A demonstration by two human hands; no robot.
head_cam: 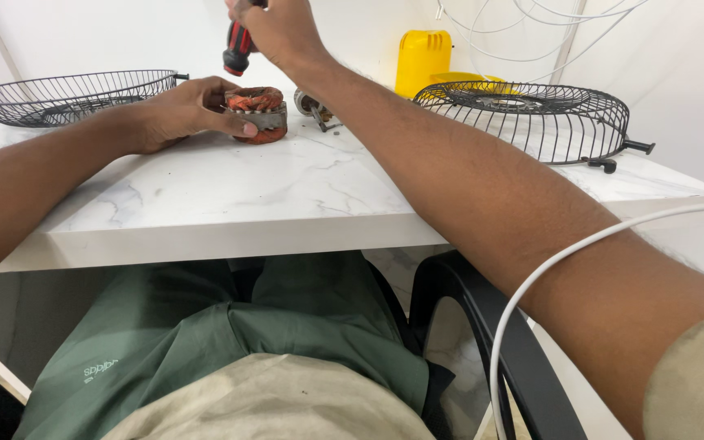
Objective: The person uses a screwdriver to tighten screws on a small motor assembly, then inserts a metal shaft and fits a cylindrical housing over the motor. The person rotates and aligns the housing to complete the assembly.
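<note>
Left hand (181, 112) grips motor stator (257, 114) with copper windings, far-centre on white marble table (230, 191). Right hand (275, 28) closed on red-black screwdriver (238, 49) just above it. Wire fan guards: one (71, 94) far left, one (531, 118) right, yellow part (423, 59) behind.
</note>
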